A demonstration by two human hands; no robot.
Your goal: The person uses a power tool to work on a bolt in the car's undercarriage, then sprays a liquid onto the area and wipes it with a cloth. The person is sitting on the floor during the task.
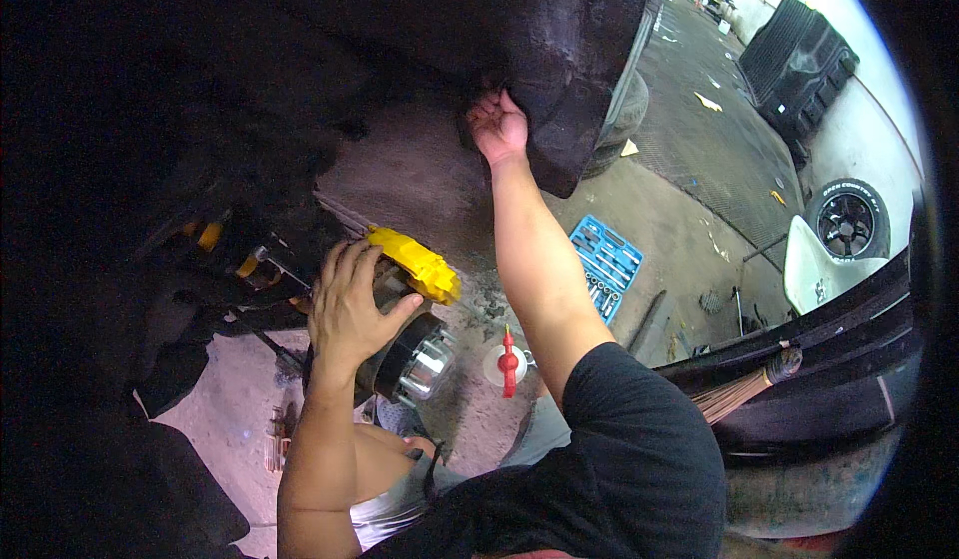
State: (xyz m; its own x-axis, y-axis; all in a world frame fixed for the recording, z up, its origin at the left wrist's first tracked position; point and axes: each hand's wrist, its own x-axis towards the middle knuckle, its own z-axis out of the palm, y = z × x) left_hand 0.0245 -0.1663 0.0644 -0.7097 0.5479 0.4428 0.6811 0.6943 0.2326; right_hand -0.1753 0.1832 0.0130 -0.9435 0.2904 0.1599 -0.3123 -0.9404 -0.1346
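Note:
My left hand (pixel 350 304) lies over the top of a dark wheel hub assembly (pixel 385 364), its fingers stretched and its thumb apart. Just right of the fingers is a yellow brake caliper (pixel 420 264). The hub's shiny, clear-looking round end (pixel 430 361) sticks out below the thumb. Higher up, my right hand (pixel 497 127) reaches with its palm facing me to the dark wheel-well liner (pixel 559 69). Its fingers are curled in at the liner, and whatever they hold, if anything, is lost in shadow.
A white container with a red spout (pixel 507 361) stands on the floor below my right forearm. Beyond the arm lies a blue socket set case (pixel 609 254). Farther right are a loose wheel (pixel 849 221), a white panel (pixel 811 264), a black ribbed liner (pixel 794 64) and a straw broom (pixel 749 389).

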